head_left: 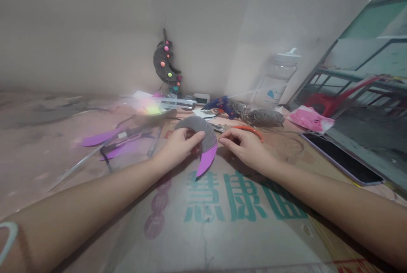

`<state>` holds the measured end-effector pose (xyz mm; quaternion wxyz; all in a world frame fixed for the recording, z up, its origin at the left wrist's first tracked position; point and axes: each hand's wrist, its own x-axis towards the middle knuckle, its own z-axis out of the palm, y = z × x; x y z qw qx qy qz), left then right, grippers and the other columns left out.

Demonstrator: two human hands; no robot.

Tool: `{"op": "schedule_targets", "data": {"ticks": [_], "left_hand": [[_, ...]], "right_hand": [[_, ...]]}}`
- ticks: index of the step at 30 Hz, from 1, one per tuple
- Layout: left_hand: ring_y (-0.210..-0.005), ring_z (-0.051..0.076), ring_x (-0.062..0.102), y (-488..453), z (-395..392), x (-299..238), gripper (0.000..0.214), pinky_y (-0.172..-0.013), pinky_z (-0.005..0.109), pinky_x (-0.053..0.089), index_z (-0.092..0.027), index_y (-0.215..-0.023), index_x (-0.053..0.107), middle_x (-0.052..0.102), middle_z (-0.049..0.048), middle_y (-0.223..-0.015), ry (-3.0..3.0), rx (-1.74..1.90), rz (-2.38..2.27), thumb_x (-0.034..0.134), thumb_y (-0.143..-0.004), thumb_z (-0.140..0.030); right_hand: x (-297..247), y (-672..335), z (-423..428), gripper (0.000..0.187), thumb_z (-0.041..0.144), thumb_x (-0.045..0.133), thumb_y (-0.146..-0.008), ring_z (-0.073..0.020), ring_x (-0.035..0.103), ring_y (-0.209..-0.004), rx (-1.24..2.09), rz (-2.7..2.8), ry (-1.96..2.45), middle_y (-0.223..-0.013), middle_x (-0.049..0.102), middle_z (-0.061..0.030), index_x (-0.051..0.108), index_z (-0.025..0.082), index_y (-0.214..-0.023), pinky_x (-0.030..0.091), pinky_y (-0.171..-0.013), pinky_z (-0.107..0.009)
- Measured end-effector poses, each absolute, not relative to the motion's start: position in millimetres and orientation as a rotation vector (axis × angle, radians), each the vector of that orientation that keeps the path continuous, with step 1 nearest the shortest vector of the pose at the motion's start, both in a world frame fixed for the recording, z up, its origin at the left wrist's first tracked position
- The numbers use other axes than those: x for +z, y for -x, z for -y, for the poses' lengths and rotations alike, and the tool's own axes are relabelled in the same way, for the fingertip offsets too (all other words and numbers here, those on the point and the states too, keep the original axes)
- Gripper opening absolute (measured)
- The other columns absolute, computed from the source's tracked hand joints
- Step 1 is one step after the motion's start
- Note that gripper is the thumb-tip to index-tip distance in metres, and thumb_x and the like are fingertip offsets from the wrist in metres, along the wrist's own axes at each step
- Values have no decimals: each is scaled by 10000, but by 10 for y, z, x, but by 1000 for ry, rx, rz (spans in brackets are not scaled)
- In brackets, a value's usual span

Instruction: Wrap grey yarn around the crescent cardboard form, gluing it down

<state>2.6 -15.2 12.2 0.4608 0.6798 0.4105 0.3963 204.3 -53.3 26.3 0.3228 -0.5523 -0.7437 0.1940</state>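
My left hand (180, 147) grips a crescent moon cutout (209, 159) with its thumb on the front face. Grey yarn (203, 126) is wound around the upper part of the crescent, while its lower tip is bare purple. Just to the right of the crescent, my right hand (243, 146) is closed with thumb and forefinger pinched together. Whatever is between those fingertips is too fine to make out. Orange-handled scissors (249, 129) lie right behind the right hand, partly covered by it.
A finished grey crescent with coloured balls (163, 64) stands against the wall. Behind my hands lie a blue glue gun (222, 105) and a grey yarn bundle (263, 117). A bottle (275, 80), pink packet (310, 118) and phone (341, 157) are rightward. Purple pieces (100, 137) lie left.
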Motion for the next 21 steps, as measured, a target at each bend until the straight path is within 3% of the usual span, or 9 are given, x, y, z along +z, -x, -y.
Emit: {"op": "schedule_targets", "data": {"ticks": [7,13,17,21], "left_hand": [[-464,105,497,-34,160,107,359,-452,217,338,-162,-629,564,577,7,-533,-1591,897,-994,602,-799,-477],[-512,109,516,-25,142,71,408,-514,218,375,-166,-591,531,560,5,-545,-1653,923,-992,547,-837,-491],[-528,109,502,-12,131,73,401,-520,223,362,-169,-611,535,558,-8,-575,-1757,927,-1046,540,-844,-495],[-518,109,485,1,175,112,414,-522,233,359,-176,-619,526,551,-22,-589,-1851,871,-1100,542,-838,-527]], "right_hand": [[237,-2044,523,181,306,540,-886,-142,571,-683,579,1930,1376,-738,648,-3,640,183,-798,420,-643,-250],[235,-2063,516,206,281,499,-910,-162,607,-810,628,1959,1339,-855,689,-28,668,170,-871,436,-740,-263],[253,-2057,515,321,365,447,-931,-161,584,-751,684,1984,1271,-806,668,-41,653,149,-815,432,-684,-261],[225,-2048,498,268,387,532,-875,-136,541,-634,794,1934,1317,-698,615,-12,649,151,-825,401,-576,-239]]}}
